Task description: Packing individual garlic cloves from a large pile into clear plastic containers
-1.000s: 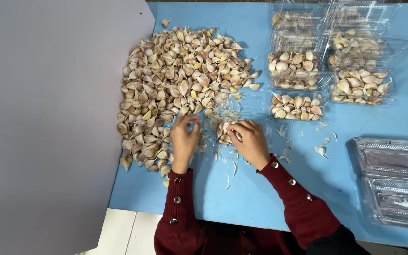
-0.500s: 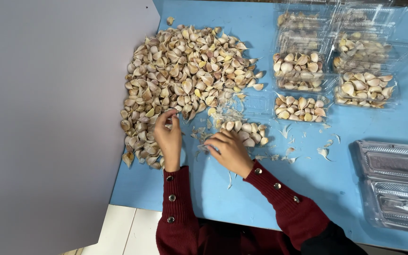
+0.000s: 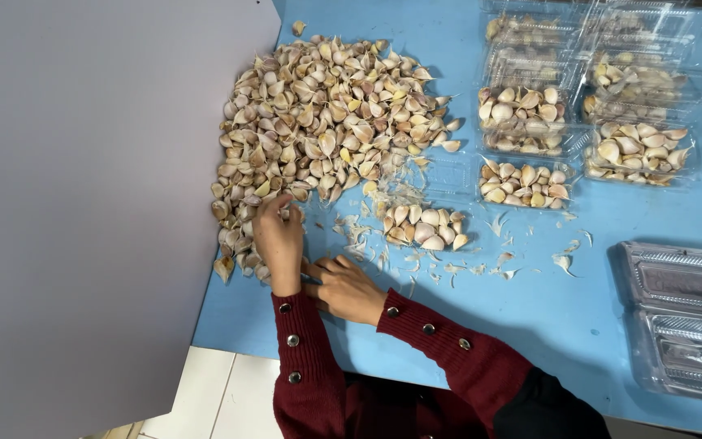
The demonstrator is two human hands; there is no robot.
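Near edge: right hand [image 3: 351, 286] rests flat, released, on the blue table [image 3: 530, 325]; left hand [image 3: 278, 236], fingers curled among the big heap of unpeeled garlic cloves [image 3: 327, 130] beyond, risks nudging left-edge cloves off the table.

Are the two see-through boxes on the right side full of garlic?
No, the two clear boxes at the right edge of the blue table hold no garlic, unlike the filled boxes farther up.

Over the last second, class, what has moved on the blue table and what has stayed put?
The right hand drew back from the small garlic heap toward the body, beside the left wrist. The left hand stayed at the big pile's lower edge. Filled trays and empty trays unchanged.
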